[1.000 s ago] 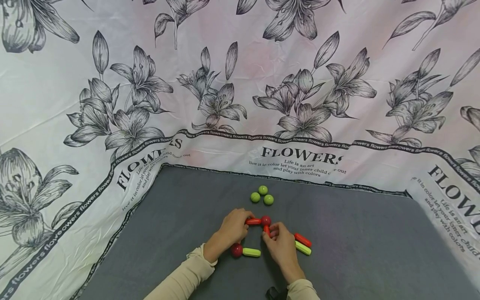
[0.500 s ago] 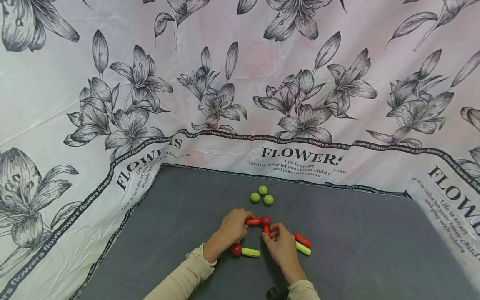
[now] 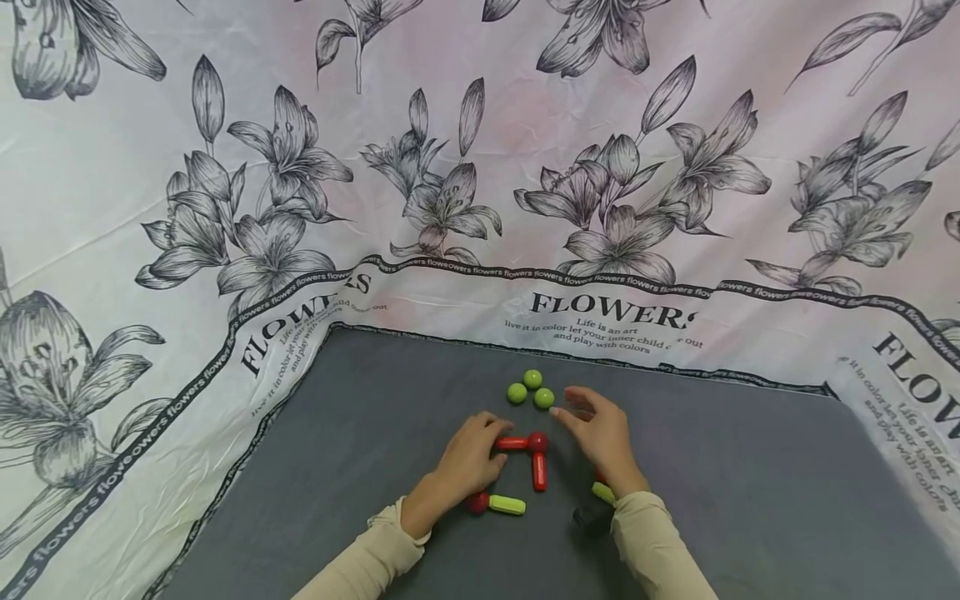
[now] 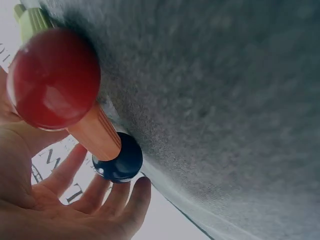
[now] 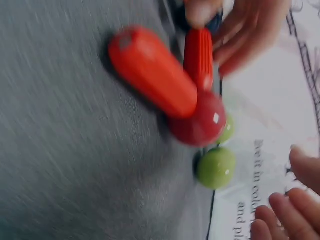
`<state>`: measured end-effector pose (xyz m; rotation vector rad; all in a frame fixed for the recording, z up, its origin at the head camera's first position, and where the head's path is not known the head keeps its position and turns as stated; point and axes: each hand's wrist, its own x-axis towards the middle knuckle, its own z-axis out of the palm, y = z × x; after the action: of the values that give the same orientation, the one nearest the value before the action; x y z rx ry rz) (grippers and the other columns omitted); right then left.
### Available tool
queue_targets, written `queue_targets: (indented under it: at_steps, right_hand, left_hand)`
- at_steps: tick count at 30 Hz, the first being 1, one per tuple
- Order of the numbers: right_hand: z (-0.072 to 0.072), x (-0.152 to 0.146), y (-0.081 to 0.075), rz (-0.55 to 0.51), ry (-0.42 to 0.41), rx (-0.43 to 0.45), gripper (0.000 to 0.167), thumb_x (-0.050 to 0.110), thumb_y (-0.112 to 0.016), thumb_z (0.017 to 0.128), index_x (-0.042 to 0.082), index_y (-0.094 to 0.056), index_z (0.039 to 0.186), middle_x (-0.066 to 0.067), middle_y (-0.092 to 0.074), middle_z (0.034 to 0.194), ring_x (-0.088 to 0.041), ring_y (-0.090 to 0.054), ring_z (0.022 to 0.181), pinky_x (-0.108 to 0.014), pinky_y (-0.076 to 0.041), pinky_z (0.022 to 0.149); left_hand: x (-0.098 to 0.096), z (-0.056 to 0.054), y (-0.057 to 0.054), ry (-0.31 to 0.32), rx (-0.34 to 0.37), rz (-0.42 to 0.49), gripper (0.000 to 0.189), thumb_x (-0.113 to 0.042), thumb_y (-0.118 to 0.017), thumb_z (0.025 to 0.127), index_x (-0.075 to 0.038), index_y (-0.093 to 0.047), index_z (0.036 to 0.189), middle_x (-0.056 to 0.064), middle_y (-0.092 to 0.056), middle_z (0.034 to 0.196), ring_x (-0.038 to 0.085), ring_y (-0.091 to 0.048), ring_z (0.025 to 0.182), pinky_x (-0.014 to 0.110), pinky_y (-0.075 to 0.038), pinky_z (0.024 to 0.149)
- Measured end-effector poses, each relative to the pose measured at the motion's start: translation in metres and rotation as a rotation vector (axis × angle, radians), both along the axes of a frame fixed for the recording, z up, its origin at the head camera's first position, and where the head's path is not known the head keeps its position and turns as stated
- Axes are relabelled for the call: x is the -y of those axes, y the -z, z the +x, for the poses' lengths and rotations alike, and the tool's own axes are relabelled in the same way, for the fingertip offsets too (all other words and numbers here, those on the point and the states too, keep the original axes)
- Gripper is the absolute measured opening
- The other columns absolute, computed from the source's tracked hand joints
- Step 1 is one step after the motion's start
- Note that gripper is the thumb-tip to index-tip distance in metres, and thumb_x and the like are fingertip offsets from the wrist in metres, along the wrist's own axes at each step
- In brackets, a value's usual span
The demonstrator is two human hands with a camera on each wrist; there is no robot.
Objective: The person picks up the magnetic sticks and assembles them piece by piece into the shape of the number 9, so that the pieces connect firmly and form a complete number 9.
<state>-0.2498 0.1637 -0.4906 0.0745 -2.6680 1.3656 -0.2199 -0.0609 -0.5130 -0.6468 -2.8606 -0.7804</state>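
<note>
In the head view my left hand (image 3: pixel 468 457) holds the frame of magnetic balls and rods at its far-left corner, fingers about a dark blue ball (image 4: pixel 120 159). From that ball, a red rod (image 3: pixel 512 443) leads right to a red ball (image 3: pixel 537 442), and an orange rod (image 4: pixel 97 131) leads toward me to another red ball (image 4: pixel 55 79). A second red rod (image 3: pixel 539 472) points toward me from the far red ball. A yellow-green rod (image 3: pixel 507 505) joins the near red ball. My right hand (image 3: pixel 602 437) hovers, fingers parted and holding nothing, just right of several green balls (image 3: pixel 543 398).
Under my right wrist lies a loose yellow-green rod (image 3: pixel 603 492), with a bit of a red one beside it. Grey cloth (image 3: pixel 750 483) covers the table. A flower-printed sheet (image 3: pixel 450 308) rises along its back and sides.
My right hand has let go of the second red rod and moved away and to the right, up beside the green balls. The left hand stays at its corner.
</note>
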Motion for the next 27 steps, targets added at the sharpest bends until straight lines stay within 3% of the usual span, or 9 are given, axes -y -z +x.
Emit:
queue_targets:
  at_steps: [6,13,19,27]
  right_hand:
    - [-0.028,-0.008,0.008,0.001,-0.043,-0.016,0.051,0.022,-0.079,0.087,0.009,-0.063,0.134,-0.016,-0.066,0.135,-0.034,-0.063,0.125,-0.048,-0.053,0.1]
    - [-0.048,-0.005,0.017,0.02,-0.064,0.038,0.052,0.02,-0.079,0.087,0.005,-0.062,0.134,-0.018,-0.065,0.135,-0.036,-0.063,0.124,-0.047,-0.053,0.1]
    - [-0.057,0.001,0.029,0.051,-0.105,0.046,0.048,0.019,-0.08,0.086,0.005,-0.065,0.13,-0.019,-0.068,0.13,-0.037,-0.067,0.117,-0.047,-0.056,0.094]
    - [-0.059,0.013,0.04,0.089,-0.113,0.013,0.046,0.019,-0.083,0.082,0.005,-0.069,0.124,-0.017,-0.073,0.12,-0.033,-0.071,0.108,-0.047,-0.055,0.092]
  left_hand:
    - [0.002,0.01,0.001,0.04,0.011,-0.07,0.043,-0.024,-0.077,0.088,-0.02,-0.065,0.13,0.002,-0.062,0.128,0.022,-0.056,0.122,0.044,-0.049,0.101]
    - [0.008,0.018,0.001,0.127,0.026,-0.116,0.033,-0.026,-0.077,0.087,-0.024,-0.07,0.12,0.003,-0.057,0.141,0.023,-0.048,0.138,0.049,-0.043,0.111]
    - [0.012,0.019,0.001,0.12,0.05,-0.128,0.027,-0.027,-0.078,0.087,-0.025,-0.072,0.113,0.003,-0.056,0.144,0.024,-0.045,0.141,0.05,-0.043,0.111]
    - [0.015,0.02,-0.001,0.114,0.06,-0.147,0.027,-0.027,-0.078,0.087,-0.026,-0.072,0.113,0.002,-0.056,0.144,0.025,-0.045,0.142,0.051,-0.044,0.109]
